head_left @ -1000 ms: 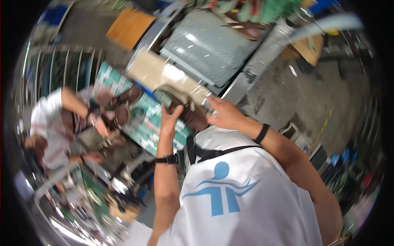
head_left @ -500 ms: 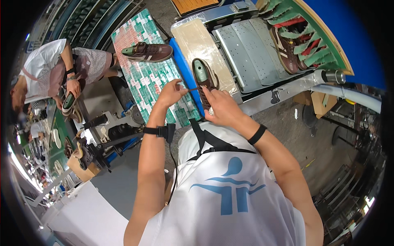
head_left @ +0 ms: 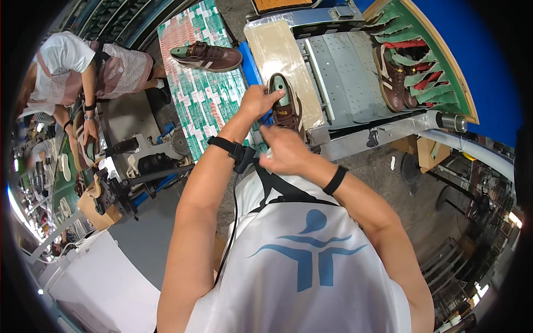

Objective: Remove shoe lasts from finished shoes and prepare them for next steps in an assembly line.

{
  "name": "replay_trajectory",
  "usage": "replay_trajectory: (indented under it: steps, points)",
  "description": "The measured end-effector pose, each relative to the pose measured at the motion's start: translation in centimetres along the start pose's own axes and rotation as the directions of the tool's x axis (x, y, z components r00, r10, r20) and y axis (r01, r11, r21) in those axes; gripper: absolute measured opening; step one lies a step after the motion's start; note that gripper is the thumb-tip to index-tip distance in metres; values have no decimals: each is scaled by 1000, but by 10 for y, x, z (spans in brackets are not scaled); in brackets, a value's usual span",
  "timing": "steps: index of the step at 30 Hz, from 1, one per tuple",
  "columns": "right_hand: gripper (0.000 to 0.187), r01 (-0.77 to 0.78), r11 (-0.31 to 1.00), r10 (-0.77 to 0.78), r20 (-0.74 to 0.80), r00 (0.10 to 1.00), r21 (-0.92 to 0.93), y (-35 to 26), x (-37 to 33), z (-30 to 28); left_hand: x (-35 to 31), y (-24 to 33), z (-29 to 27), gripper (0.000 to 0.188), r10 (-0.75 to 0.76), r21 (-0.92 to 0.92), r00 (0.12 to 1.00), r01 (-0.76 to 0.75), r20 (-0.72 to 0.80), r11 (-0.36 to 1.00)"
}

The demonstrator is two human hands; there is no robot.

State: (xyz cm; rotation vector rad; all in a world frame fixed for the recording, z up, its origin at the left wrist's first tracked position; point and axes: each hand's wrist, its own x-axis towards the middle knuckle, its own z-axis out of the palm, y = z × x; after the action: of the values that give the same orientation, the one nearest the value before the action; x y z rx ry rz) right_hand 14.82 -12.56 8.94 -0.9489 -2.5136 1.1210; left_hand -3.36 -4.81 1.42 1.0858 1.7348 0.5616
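A brown lace-up shoe (head_left: 286,117) with a green last inside stands on the beige bench top, its heel pointing away from me. At its left side is my left hand (head_left: 259,103), closed at the collar with the thumb against the shoe's opening. My right hand (head_left: 287,151) lies over the toe end and hides it. Motion blurs its fingertips, so whether they hold a lace cannot be made out. Dark lace loops hang along the shoe's right side.
Left of the bench, another brown shoe (head_left: 206,56) lies on a green-and-white patterned board (head_left: 191,102). A metal plate conveyor (head_left: 341,72) runs right toward a green-fringed opening (head_left: 427,66), where brown shoes (head_left: 391,83) stand. At far left a co-worker (head_left: 72,72) handles a shoe.
My left hand has moved right and away from me, to the shoe's collar. My right hand has dropped left and toward me, off the lacing. The view has shifted slightly.
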Motion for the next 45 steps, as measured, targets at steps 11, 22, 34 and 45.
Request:
replay_trajectory:
  steps: [11, 22, 34, 45]
  points:
    - [81, -221, 975, 218, -133, 967, -13, 24, -49, -40, 7, 18, 19, 101, -32, -12, 999, 32, 8, 999]
    - [80, -152, 982, 136, -143, 980, -111, 33, -45, -40, 7, 27, 50, 88, -120, 91, 961, 147, -249, 985]
    - [72, -154, 933, 164, 3, 986, -325, 45, -41, -51, 9, 28, 50, 88, -110, 110, 969, 136, -220, 985]
    - [72, -311, 903, 329, 12, 944, -296, -2, -105, -81, 8, 26, 48, 94, -138, 108, 977, 157, -164, 982]
